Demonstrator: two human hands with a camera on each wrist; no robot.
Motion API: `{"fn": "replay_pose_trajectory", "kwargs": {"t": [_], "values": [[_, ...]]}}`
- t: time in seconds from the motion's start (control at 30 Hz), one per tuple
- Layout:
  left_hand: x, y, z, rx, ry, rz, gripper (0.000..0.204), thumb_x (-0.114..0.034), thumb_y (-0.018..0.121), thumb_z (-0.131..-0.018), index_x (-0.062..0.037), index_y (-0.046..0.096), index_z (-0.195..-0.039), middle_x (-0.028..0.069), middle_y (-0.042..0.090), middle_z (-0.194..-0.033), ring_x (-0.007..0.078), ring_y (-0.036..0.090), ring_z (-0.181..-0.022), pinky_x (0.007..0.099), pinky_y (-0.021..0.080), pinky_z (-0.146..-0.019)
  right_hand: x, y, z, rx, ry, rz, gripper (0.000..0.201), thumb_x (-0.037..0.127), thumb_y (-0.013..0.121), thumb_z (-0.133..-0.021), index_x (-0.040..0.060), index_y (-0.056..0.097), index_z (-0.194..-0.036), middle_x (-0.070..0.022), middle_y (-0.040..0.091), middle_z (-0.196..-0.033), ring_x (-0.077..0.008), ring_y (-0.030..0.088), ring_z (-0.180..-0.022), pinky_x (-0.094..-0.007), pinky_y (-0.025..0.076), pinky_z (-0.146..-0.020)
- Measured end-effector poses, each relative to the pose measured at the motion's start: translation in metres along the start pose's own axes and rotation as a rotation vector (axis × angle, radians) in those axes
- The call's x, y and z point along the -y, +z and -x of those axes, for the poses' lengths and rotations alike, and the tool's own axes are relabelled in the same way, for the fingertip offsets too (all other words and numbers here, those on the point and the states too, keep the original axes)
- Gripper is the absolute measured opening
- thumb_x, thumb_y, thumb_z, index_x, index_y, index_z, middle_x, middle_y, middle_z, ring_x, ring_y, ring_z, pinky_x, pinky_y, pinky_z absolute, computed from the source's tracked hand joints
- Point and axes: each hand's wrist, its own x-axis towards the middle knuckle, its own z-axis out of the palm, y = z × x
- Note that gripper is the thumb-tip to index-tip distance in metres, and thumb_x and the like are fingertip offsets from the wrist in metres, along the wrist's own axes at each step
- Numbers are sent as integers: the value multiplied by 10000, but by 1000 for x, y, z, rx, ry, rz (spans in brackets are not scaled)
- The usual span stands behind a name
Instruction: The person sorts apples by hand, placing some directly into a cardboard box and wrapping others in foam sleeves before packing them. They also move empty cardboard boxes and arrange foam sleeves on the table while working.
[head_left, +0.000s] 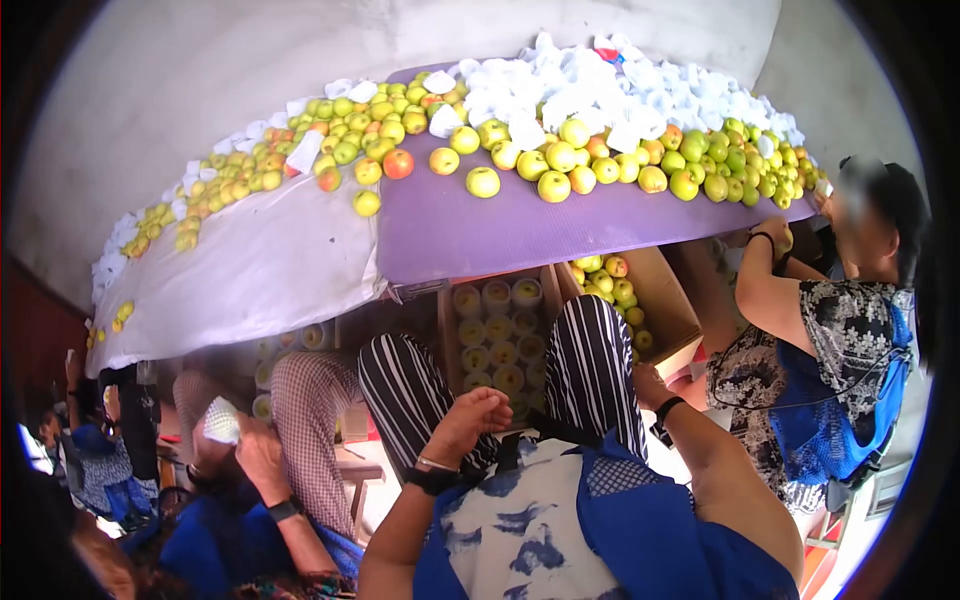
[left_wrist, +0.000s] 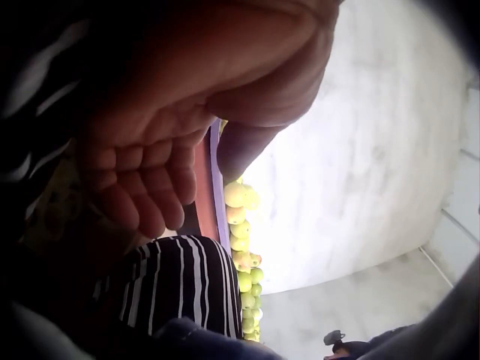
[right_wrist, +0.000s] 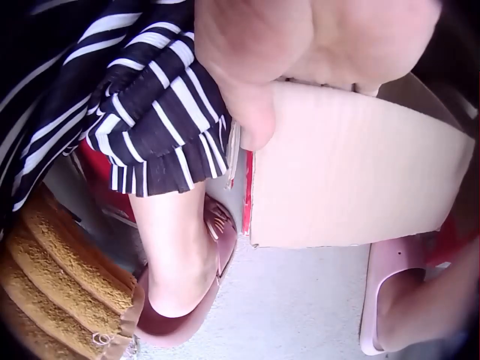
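Note:
My left hand [head_left: 470, 425] hovers over my lap by the striped trousers. Its fingers [left_wrist: 142, 180] are loosely bent, and the palm shows nothing in it. At the near side of a cardboard box [head_left: 665, 310], my right hand [head_left: 650, 388] grips the edge of a box flap [right_wrist: 352, 172]. The thumb lies by the flap's edge in the right wrist view, while the fingers go behind the cardboard, mostly hidden. Loose yellow-green apples [head_left: 620, 285] lie inside that box. Between my knees stands another box [head_left: 450, 340] with apples packed in rows.
A padded table with a purple cover [head_left: 500, 235] and a whitish cover [head_left: 270, 260] bears many apples and a heap of white foam nets [head_left: 550, 85]. One person [head_left: 850, 250] sits at the right; another at the left holds a white net [head_left: 221, 420]. A foot [right_wrist: 176, 285] stands below the flap.

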Motion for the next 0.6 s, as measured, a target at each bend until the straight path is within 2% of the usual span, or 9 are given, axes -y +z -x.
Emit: {"fn": "replay_pose_trajectory", "kwargs": {"t": [0.03, 0.07, 0.13, 0.23, 0.33, 0.47, 0.6], "values": [[2, 0, 0, 6, -3, 8, 185, -226, 510, -877, -66, 545, -963, 61, 606, -841, 156, 589, -765, 282, 480, -697, 4, -6, 4, 45, 43, -46, 372, 139, 539, -728, 49, 554, -1089, -162, 515, -1159, -290, 407, -1173, -406, 320, -979], [2, 1, 1, 13, 12, 11, 185, -226, 510, -877, -66, 545, -963, 61, 606, -841, 156, 589, -765, 282, 480, -697, -26, 39, -8, -63, 16, -49, 418, 187, 548, -744, 42, 516, -1134, -169, 493, -1182, -298, 395, -1188, -388, 312, -993], [-1, 0, 6, -17, 77, 21, 179, -235, 513, -877, -75, 547, -950, 53, 606, -834, 151, 590, -752, 282, 483, -684, -9, 10, 10, -54, 55, -274, 489, 219, 557, -751, 33, 450, -1190, -193, 461, -1207, -328, 402, -1181, -399, 324, -986], [7, -1, 15, 17, 75, 27, 179, -240, 518, -873, -78, 547, -944, 52, 609, -828, 156, 594, -741, 287, 486, -675, -13, 21, 16, -94, 108, -349, 519, 224, 565, -750, 26, 409, -1204, -222, 445, -1200, -362, 430, -1140, -424, 351, -956], [13, -6, 18, 62, 86, 21, 190, -251, 520, -871, -77, 547, -943, 52, 610, -827, 163, 596, -744, 292, 487, -675, -8, 17, 23, -79, 76, -353, 525, 229, 566, -753, 24, 384, -1201, -240, 444, -1180, -387, 454, -1099, -452, 372, -921], [12, -3, 27, 37, 105, -7, 206, -265, 526, -869, -74, 546, -942, 50, 607, -826, 172, 593, -748, 299, 486, -682, -6, 26, 22, -249, -35, -503, 385, 174, 548, -769, 62, 486, -1132, -238, 501, -1097, -376, 476, -1067, -420, 396, -888], [17, -5, 27, 56, 102, -24, 201, -260, 517, -874, -73, 546, -941, 52, 604, -823, 172, 588, -746, 301, 485, -686, -14, 40, 13, -222, -120, -516, 332, 179, 571, -756, 56, 546, -1064, -216, 533, -1056, -356, 487, -1053, -405, 398, -883]]}}
